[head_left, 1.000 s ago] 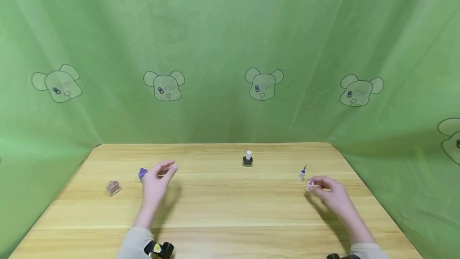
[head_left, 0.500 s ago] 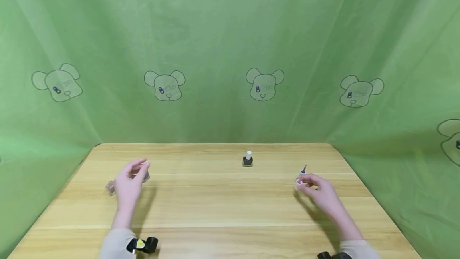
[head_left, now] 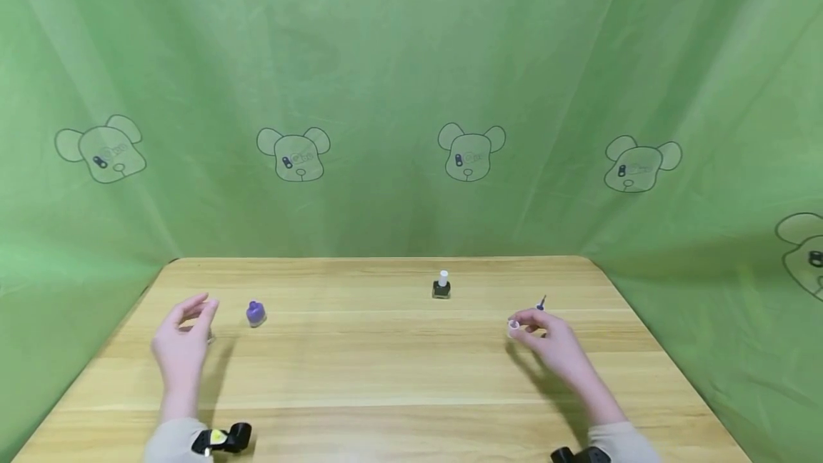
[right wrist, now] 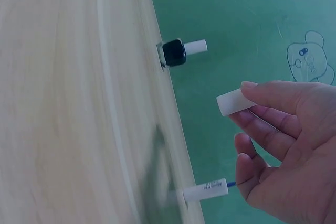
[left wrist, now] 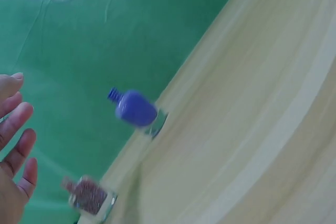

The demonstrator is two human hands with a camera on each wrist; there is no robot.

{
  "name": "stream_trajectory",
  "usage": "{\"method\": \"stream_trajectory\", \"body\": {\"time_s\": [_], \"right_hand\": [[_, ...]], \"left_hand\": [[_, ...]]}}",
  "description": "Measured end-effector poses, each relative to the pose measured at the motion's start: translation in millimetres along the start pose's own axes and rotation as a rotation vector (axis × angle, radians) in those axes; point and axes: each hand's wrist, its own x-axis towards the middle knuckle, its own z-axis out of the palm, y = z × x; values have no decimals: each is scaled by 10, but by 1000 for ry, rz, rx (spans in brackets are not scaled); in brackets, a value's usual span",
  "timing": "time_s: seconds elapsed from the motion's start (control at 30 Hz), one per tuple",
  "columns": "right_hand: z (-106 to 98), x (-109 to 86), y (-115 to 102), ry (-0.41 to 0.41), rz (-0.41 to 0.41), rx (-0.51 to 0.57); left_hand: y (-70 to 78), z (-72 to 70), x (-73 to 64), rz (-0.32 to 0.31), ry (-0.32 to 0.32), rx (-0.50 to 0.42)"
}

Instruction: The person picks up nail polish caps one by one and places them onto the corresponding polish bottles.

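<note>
My left hand [head_left: 180,345] holds nothing, its fingers loosely bent. It hovers over the glittery pinkish nail polish bottle [left wrist: 90,196], almost wholly hidden in the head view but shown uncapped in the left wrist view. Right of this hand stands an uncapped purple nail polish bottle [head_left: 255,314]. Between thumb and fingers, my right hand [head_left: 556,349] pinches a white nail polish cap [right wrist: 233,102] above the table. Just beyond that hand, another white cap [right wrist: 207,190] stands on the table with its purple brush pointing up; the hand partly covers it in the head view.
A capped black nail polish bottle [head_left: 441,290] stands near the back of the wooden table [head_left: 360,377], right of the middle. Green cloth [head_left: 386,91] with bear-head drawings rises behind the table and at both sides. Each wrist wears a black camera.
My left hand has moved left, past the purple bottle to the pinkish one, uncovering the purple bottle. My right hand has shifted left with the white cap in its fingers.
</note>
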Motion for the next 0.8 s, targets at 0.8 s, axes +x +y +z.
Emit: {"method": "stream_trajectory", "body": {"time_s": [0.8], "right_hand": [[218, 23, -252, -38, -83, 56]], "left_hand": [[-349, -351, 136, -248, -407, 282]]}}
